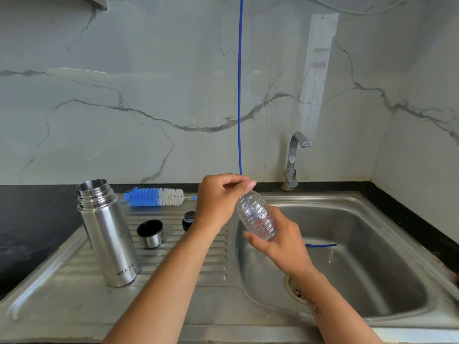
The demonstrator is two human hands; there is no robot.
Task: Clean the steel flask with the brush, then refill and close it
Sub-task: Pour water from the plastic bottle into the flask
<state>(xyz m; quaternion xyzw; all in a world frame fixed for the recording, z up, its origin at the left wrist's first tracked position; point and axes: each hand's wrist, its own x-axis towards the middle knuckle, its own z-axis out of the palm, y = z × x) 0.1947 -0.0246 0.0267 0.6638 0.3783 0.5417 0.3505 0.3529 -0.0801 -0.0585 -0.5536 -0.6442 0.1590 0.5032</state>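
I'm gripping the plastic bottle (257, 216) in my right hand (280, 240), left hand (218, 198) pinching its cap — steel flask (106, 232) standing upright, open, lower left of frame, nearer my left hand.

We see both hands over the sink's (347, 202) left rim: right hand (280, 240) grips a clear plastic bottle (257, 214), tilted, neck up-left; left hand (218, 199) pinches at its neck, cap not discernible. Steel flask (106, 232) stands open and upright on the drainboard (213, 244). Steel cup lid (150, 233) beside it, black stopper (188, 219) just behind the left wrist. Blue-white brush (155, 196) lies at the back edge. Tap (294, 160) off; blue hose (240, 83) hangs down the wall.
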